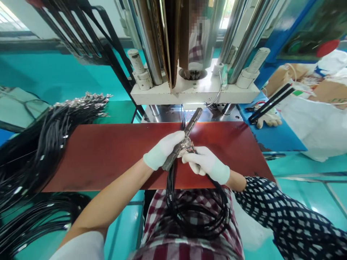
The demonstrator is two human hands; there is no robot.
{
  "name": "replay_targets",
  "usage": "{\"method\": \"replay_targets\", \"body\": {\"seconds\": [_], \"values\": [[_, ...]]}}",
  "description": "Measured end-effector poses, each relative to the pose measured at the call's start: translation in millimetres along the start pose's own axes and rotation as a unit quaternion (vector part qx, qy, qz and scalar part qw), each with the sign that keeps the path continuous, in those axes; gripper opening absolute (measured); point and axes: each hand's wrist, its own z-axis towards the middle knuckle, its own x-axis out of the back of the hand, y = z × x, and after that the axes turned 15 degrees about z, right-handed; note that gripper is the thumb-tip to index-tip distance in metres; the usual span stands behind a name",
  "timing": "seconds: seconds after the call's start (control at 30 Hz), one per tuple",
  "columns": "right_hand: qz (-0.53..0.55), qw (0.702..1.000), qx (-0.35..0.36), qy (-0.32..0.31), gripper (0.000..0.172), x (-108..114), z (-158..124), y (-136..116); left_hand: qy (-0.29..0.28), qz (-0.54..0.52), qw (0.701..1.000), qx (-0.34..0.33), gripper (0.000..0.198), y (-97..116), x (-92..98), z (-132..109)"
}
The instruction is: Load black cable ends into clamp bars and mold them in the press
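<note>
My left hand (165, 148), in a white glove, is closed around a long dark grey slotted metal bar (195, 118), which it holds tilted above the brown board. Opposite it, my gloved right hand (205, 163) is closed on a bundle of black cables (221, 195). Shiny metal cable ends (187, 144) show between the two hands, against the side of the bar. The cables loop down over the checked apron (155, 224) at my lap. My fingers partly hide where the cable ends meet the bar.
A press with a white plate (195, 96) and steel columns stands behind the brown board (116, 155). A thick heap of black cables (54, 133) lies at left. At right, a work glove (269, 119) lies on a blue surface (287, 135) beside white sacks (320, 119).
</note>
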Motion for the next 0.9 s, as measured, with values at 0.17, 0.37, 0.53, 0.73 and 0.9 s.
{"method": "replay_targets", "body": {"seconds": [0.17, 0.37, 0.53, 0.73, 0.9], "values": [[-0.059, 0.998, 0.018, 0.002, 0.024, 6.2, 3.1, 8.7, 0.055, -0.048, 0.997, 0.039, 0.04, -8.7, -6.7, 5.7], [-0.036, 0.999, 0.019, 0.006, 0.022, -1.7, 15.2, 13.1, 0.097, -0.029, 0.995, 0.028, 0.036, -11.4, -9.2, 2.6], [-0.053, 0.998, 0.015, 0.016, 0.018, -9.7, 16.3, 8.9, 0.168, 0.04, 0.985, -0.002, 0.034, -9.8, -12.5, -2.6], [-0.108, 0.994, 0.022, -0.007, 0.025, -10.5, 17.0, 11.6, 0.193, 0.092, 0.977, -0.003, 0.033, -8.3, -9.1, -5.5], [-0.104, 0.988, 0.102, 0.054, 0.027, -6.7, 8.9, 7.2, 0.118, -0.012, 0.993, 0.016, 0.035, -11.0, -0.9, -3.6]]}}
